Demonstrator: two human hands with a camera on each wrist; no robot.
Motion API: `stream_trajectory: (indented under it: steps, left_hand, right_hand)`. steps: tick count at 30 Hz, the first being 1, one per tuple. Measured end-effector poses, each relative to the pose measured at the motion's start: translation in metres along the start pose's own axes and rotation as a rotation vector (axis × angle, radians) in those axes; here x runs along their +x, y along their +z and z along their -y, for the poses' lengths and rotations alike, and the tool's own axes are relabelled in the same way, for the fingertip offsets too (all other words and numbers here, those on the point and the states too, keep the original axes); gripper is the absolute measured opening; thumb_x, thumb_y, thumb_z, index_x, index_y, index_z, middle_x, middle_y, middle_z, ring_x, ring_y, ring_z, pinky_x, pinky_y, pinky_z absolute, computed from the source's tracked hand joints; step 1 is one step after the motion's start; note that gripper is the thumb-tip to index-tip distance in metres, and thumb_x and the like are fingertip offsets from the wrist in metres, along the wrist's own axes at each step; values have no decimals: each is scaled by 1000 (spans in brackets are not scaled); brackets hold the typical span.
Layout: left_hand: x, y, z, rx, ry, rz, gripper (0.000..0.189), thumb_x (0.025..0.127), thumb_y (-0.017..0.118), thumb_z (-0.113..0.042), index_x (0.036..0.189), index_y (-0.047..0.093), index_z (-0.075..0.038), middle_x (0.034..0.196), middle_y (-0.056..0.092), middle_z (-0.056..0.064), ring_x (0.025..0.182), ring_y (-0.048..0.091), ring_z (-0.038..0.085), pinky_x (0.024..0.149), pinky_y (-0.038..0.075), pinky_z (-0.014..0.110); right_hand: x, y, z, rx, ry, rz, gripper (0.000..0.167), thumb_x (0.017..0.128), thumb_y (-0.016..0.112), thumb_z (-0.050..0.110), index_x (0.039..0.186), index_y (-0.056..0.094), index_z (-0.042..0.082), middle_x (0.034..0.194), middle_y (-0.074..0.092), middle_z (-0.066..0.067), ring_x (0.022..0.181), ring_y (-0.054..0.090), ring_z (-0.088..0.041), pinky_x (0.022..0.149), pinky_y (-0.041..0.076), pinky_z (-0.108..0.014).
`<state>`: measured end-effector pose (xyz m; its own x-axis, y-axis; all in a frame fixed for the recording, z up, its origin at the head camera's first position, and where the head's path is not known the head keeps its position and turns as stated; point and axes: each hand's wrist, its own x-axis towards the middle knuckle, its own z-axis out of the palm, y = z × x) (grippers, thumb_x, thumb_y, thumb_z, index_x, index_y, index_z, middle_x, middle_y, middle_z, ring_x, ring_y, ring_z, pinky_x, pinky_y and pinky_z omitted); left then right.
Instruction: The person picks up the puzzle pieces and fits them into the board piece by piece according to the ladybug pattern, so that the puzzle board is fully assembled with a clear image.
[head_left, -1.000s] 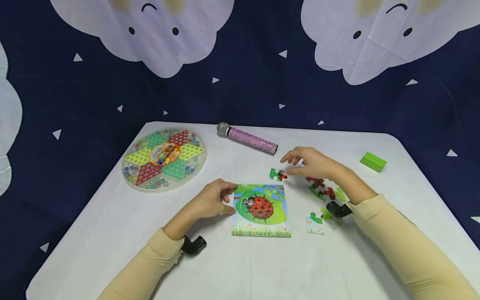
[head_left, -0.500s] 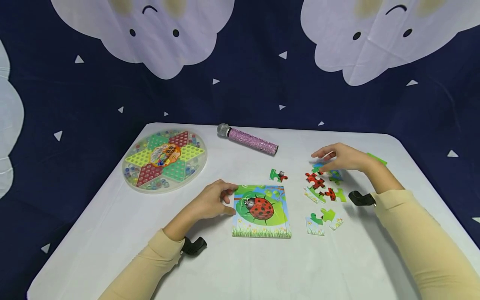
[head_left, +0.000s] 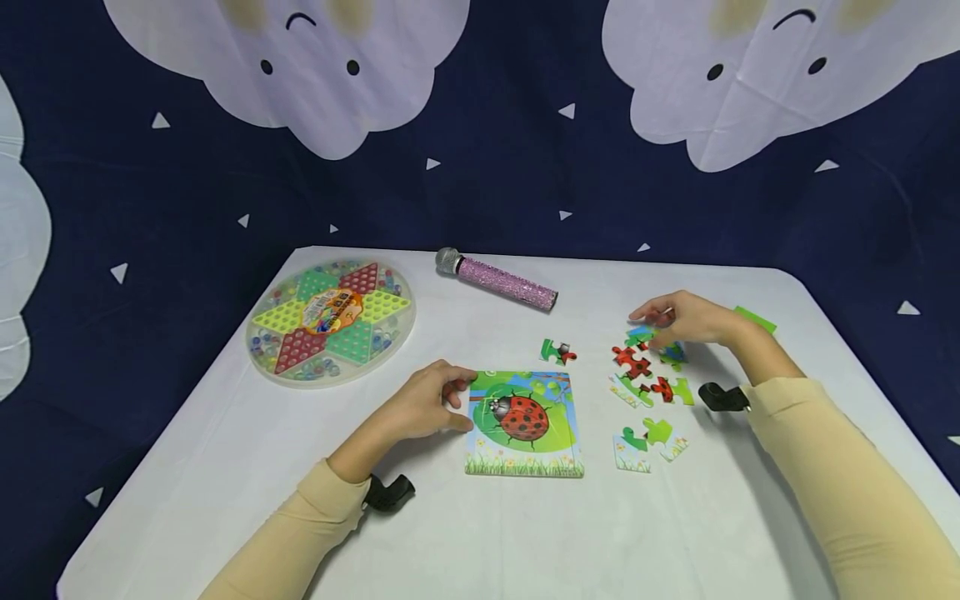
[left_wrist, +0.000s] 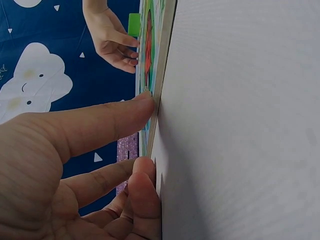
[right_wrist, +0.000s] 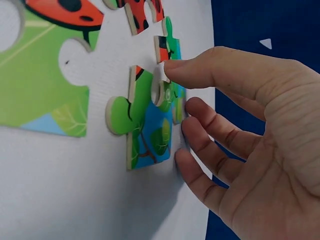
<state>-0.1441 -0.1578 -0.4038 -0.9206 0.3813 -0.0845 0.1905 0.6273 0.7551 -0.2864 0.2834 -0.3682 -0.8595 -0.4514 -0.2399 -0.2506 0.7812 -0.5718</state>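
Observation:
Flat on the table lies a square ladybug puzzle board. Its left edge is touched by my left hand, the thumb and fingers apart along the side; the left wrist view has the thumb tip against the edge. Over the far part of a group of loose jigsaw pieces is my right hand. In the right wrist view its thumb is at a small red-and-green piece, the fingers loosely bent beyond. Below the thumb lies a blue-and-green jigsaw piece. Whether the thumb presses a piece I cannot tell.
A single jigsaw piece lies behind the board. A pink glitter microphone is at the back. A Chinese checkers set with marbles stands left, and a green block is partly behind the right hand.
My right hand has moved right, from near the single piece behind the board to the far loose pieces, and then shifted slightly there. My left hand has stayed at the board's edge.

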Motion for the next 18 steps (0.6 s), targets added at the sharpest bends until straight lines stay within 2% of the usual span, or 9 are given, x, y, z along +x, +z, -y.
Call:
stream_trajectory:
  steps: [13, 17, 18]
  left_hand:
    - [0, 0, -1, -14, -12, -1, 72, 79, 91, 0, 145, 64, 0, 116, 62, 10, 88, 58, 12, 74, 45, 25]
    - [-1, -1, -1, -14, -12, 2, 72, 80, 91, -1, 146, 64, 1, 116, 62, 10, 88, 58, 13, 74, 45, 25]
    - [-1, 0, -1, -12, -11, 3, 72, 80, 91, -1, 146, 63, 1, 116, 62, 10, 88, 58, 13, 75, 45, 25]
  right_hand:
    - [6, 3, -8, 9, -37, 2, 52, 87, 88, 12, 136, 72, 2, 140, 69, -23, 133, 61, -44, 114, 46, -63]
    - [6, 4, -9, 7, -39, -2, 49, 88, 87, 12, 134, 73, 2, 137, 71, -20, 128, 63, -38, 111, 48, -57]
    - [6, 4, -9, 5, -40, -2, 48, 88, 87, 12, 133, 73, 2, 136, 72, -19, 127, 64, -37, 109, 50, -51]
